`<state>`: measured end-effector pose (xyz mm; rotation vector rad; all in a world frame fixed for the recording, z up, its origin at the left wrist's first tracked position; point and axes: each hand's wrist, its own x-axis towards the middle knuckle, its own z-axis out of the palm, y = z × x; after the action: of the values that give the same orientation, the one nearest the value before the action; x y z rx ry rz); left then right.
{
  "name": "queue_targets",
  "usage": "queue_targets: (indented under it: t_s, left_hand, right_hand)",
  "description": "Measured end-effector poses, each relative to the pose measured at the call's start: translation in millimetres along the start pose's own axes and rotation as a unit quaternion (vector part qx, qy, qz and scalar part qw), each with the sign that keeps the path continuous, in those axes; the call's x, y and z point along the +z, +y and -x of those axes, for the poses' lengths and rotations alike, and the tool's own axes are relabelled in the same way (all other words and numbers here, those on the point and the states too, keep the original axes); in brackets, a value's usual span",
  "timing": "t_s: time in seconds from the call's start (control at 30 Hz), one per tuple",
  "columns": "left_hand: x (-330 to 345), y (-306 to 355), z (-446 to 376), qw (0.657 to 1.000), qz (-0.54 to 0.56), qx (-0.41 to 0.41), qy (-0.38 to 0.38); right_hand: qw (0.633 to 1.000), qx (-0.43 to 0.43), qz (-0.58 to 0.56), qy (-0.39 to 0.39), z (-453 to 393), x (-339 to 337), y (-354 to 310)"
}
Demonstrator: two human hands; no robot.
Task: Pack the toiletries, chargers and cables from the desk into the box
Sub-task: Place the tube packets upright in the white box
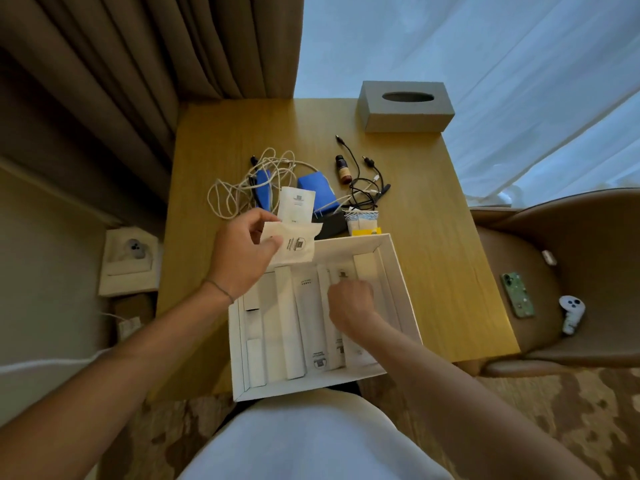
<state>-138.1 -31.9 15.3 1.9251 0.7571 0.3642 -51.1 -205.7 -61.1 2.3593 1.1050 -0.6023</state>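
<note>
A white open box [403,289] lies at the desk's near edge with several white toiletry packets standing side by side in it. My left hand [242,252] holds a flat white sachet [294,245] above the box's far left corner. My right hand [349,303] is closed inside the box, fingers down among the packets; what it grips is hidden. Beyond the box lie another white sachet [297,204], a tangled white cable [242,181], two blue chargers [315,190], black cables [367,188], a small brown bottle [343,169] and striped sachets [362,221].
A grey tissue box [405,107] stands at the desk's far right corner. A chair to the right holds a green phone [517,294] and a white controller [571,311]. Curtains hang behind the desk. A wall socket [130,254] is low on the left.
</note>
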Motion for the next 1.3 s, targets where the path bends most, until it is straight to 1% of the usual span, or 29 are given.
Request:
queue_targets:
  t_s: [0.1,0.17,0.27,0.3,0.43,0.57,0.67,0.8,0.9,1.0,1.1,1.2,1.23,1.3]
  left_hand:
    - [5,-6,13,0.999,-0.037,0.017,-0.034]
    - [11,-10,17,0.995,-0.064,0.006,-0.07]
    - [28,-16,26,0.983,-0.116,-0.008,-0.145]
    - [35,-18,29,0.975,-0.142,-0.001,-0.169]
    - [68,-30,40,0.94,-0.224,0.01,-0.258]
    - [95,-45,45,0.898,-0.286,0.01,-0.334]
    - [106,-55,48,0.883,-0.301,0.016,-0.361]
    - [114,-63,52,0.875,-0.318,0.021,-0.363]
    - [118,-65,57,0.878,-0.338,0.056,-0.333]
    - [120,-65,61,0.877,-0.354,0.077,-0.317]
    - [120,-66,62,0.864,-0.375,0.087,-0.325]
    - [120,-64,61,0.854,-0.406,0.107,-0.309]
    - [120,-62,62,0.853,-0.414,0.112,-0.296]
    - [116,-56,63,0.859,-0.423,0.114,-0.265]
  right_hand:
    - [0.999,-0.036,0.017,-0.009,1,8,4]
    - [0.998,-0.059,0.026,-0.02,2,9,8]
    - [0.997,-0.063,-0.016,-0.028,4,7,17]
    - [0.998,-0.056,-0.038,-0.019,5,5,23]
    - [0.989,-0.008,-0.136,0.058,10,-7,49]
    - [0.975,-0.02,-0.18,0.129,20,-17,54]
    - [0.958,-0.022,-0.223,0.178,24,-27,59]
    - [0.938,-0.019,-0.257,0.23,26,-42,69]
    - [0.926,-0.025,-0.269,0.262,23,-54,74]
    - [0.917,-0.034,-0.288,0.273,15,-65,76]
    - [0.915,-0.043,-0.305,0.261,1,-75,76]
    - [0.918,-0.042,-0.315,0.236,-20,-85,75]
    - [0.915,-0.04,-0.33,0.228,-28,-88,74]
    - [0.894,-0.045,-0.396,0.205,-46,-95,74]
